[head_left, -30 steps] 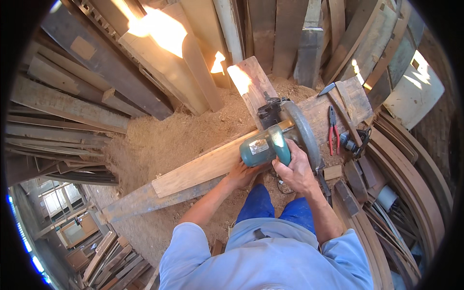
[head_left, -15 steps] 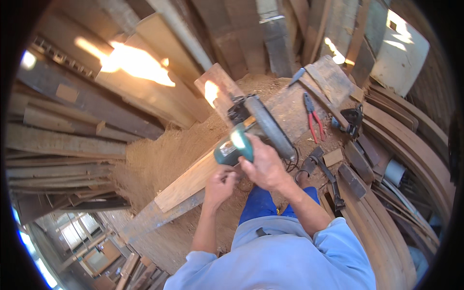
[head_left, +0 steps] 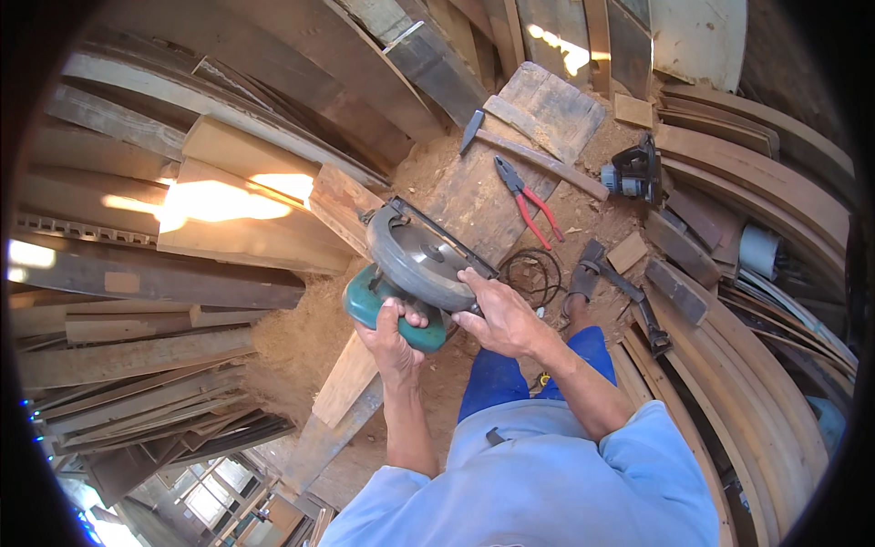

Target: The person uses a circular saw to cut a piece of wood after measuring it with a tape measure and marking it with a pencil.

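Observation:
A circular saw [head_left: 421, 264] with a green body and a grey round blade guard is held up in front of me, tilted so that its disc side shows. My left hand [head_left: 394, 339] is closed round the green body, its thumb and fingertips showing on top. My right hand [head_left: 499, 314] grips the near right edge of the saw by the guard and base plate; part of its grip is hidden. Below the saw lies a pale wooden board [head_left: 344, 381], resting on a longer grey plank [head_left: 333, 438]. The saw covers the board's far part.
On a wide plank [head_left: 483, 196] beyond the saw lie red-handled pliers [head_left: 524, 202] and a hammer [head_left: 538, 164]. A second power tool [head_left: 633, 178] stands at the right. A black cord [head_left: 538, 273] coils near my foot. Sawdust [head_left: 296, 342] covers the ground; stacked boards [head_left: 146, 360] surround me.
The saw has been turned over, so its guard and disc face up. My left hand has come onto the green body, and my right hand has shifted to the saw's edge. My view has turned.

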`<state>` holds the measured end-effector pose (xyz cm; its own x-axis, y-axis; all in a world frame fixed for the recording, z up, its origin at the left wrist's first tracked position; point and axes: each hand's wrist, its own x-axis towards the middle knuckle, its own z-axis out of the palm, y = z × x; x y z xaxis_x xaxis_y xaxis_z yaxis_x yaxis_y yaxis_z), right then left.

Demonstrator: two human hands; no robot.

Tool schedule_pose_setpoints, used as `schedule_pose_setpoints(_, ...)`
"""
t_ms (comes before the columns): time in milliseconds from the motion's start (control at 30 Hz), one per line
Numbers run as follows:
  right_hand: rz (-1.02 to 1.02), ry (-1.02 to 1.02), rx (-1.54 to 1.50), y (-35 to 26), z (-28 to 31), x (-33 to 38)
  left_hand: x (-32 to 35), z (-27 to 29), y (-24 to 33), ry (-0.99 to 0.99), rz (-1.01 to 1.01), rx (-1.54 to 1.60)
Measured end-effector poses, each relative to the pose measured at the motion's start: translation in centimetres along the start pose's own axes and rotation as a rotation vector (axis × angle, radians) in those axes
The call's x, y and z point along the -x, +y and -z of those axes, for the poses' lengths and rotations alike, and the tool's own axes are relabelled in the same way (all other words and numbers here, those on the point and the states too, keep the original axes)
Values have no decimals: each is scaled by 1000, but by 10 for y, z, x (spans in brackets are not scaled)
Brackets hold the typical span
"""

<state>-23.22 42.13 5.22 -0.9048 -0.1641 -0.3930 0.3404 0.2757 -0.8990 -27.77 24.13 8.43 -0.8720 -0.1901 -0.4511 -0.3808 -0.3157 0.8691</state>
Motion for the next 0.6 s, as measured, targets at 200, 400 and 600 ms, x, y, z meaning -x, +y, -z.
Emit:
schedule_pose_setpoints(200,57,-30,62,4,7,-7,0,-14,7,56,7,-115)
schedule_pose_setpoints(400,99,-32,2,15,27,-2,-1,-11,3,63,40,-109)
schedule_pose_setpoints(600,-148,258,-718,109,20,29,0,5,3,-1,98,-69)
